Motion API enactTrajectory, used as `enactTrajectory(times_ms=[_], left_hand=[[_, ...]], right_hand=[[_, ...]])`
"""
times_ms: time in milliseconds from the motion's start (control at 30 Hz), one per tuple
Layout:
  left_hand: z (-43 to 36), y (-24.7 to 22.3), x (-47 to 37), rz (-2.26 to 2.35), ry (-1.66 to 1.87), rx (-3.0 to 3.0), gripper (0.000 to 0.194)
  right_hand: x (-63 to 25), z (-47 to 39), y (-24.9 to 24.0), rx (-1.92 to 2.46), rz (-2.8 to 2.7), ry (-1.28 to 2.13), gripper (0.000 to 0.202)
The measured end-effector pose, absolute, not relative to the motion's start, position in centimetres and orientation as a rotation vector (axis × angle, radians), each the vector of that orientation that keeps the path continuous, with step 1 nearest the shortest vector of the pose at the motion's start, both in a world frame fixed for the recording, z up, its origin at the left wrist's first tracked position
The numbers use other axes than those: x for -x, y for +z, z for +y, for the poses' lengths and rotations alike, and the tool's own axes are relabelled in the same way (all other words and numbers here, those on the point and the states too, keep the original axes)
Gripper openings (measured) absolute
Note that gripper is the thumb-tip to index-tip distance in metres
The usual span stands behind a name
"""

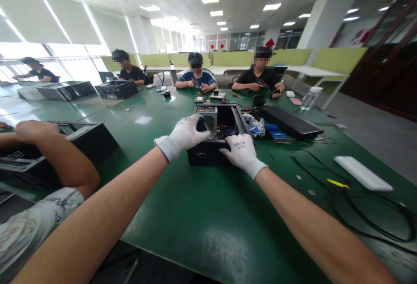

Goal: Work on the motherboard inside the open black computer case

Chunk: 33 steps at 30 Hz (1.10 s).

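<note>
A black computer case [211,153] lies on the green table with its top side uncovered. Inside it I see a grey power supply [208,117] at the left and loose thin wires [226,130]. My left hand [185,133], in a white glove, is closed around a small dark piece [202,124] with brassy streaks, above the power supply; its kind is unclear. My right hand [243,151], also gloved, grips the case's near right edge, thumb along the near wall and fingertips over the rim.
Right of the case lie a crumpled glove [255,125], a blue part [276,132], a long black panel [289,121], black cable [353,206] and a white bar [363,173]. At left, a co-worker's arm [61,153] reaches over another case [97,143]. Other people sit opposite.
</note>
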<state>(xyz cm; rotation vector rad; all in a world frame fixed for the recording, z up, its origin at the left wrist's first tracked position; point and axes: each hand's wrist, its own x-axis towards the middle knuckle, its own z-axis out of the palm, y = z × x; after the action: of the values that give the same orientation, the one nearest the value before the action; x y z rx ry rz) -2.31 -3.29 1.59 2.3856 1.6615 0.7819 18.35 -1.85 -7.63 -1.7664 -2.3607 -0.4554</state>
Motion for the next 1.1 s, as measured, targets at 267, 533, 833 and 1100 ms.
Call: enactTrajectory(times_ms=[267,533,833,1100], left_hand=[[-4.5,-0.4,0.7,1.534,0.099,-2.657,0.044],[-6.2,-3.6,-2.2,1.343,-0.615,-2.703,0.049],[-6.1,-7.6,-4.0,1.232,-0.94,-2.66,0.059],[-5.2,-8.8,-3.7,1.271,-1.062,-2.64,0.062]], right_hand=[[-18.0,-16.5,-8.9,1.65,-2.352,-0.381,0.031],[-18.2,-26.9,-9.4,1.47,-2.256,-0.253,0.013],[-18.8,-29.5,-10.2,1.408,-2.219,-0.181,0.023],[-18.7,-29.6,-10.4,1.415,-2.213,-0.192,0.023]])
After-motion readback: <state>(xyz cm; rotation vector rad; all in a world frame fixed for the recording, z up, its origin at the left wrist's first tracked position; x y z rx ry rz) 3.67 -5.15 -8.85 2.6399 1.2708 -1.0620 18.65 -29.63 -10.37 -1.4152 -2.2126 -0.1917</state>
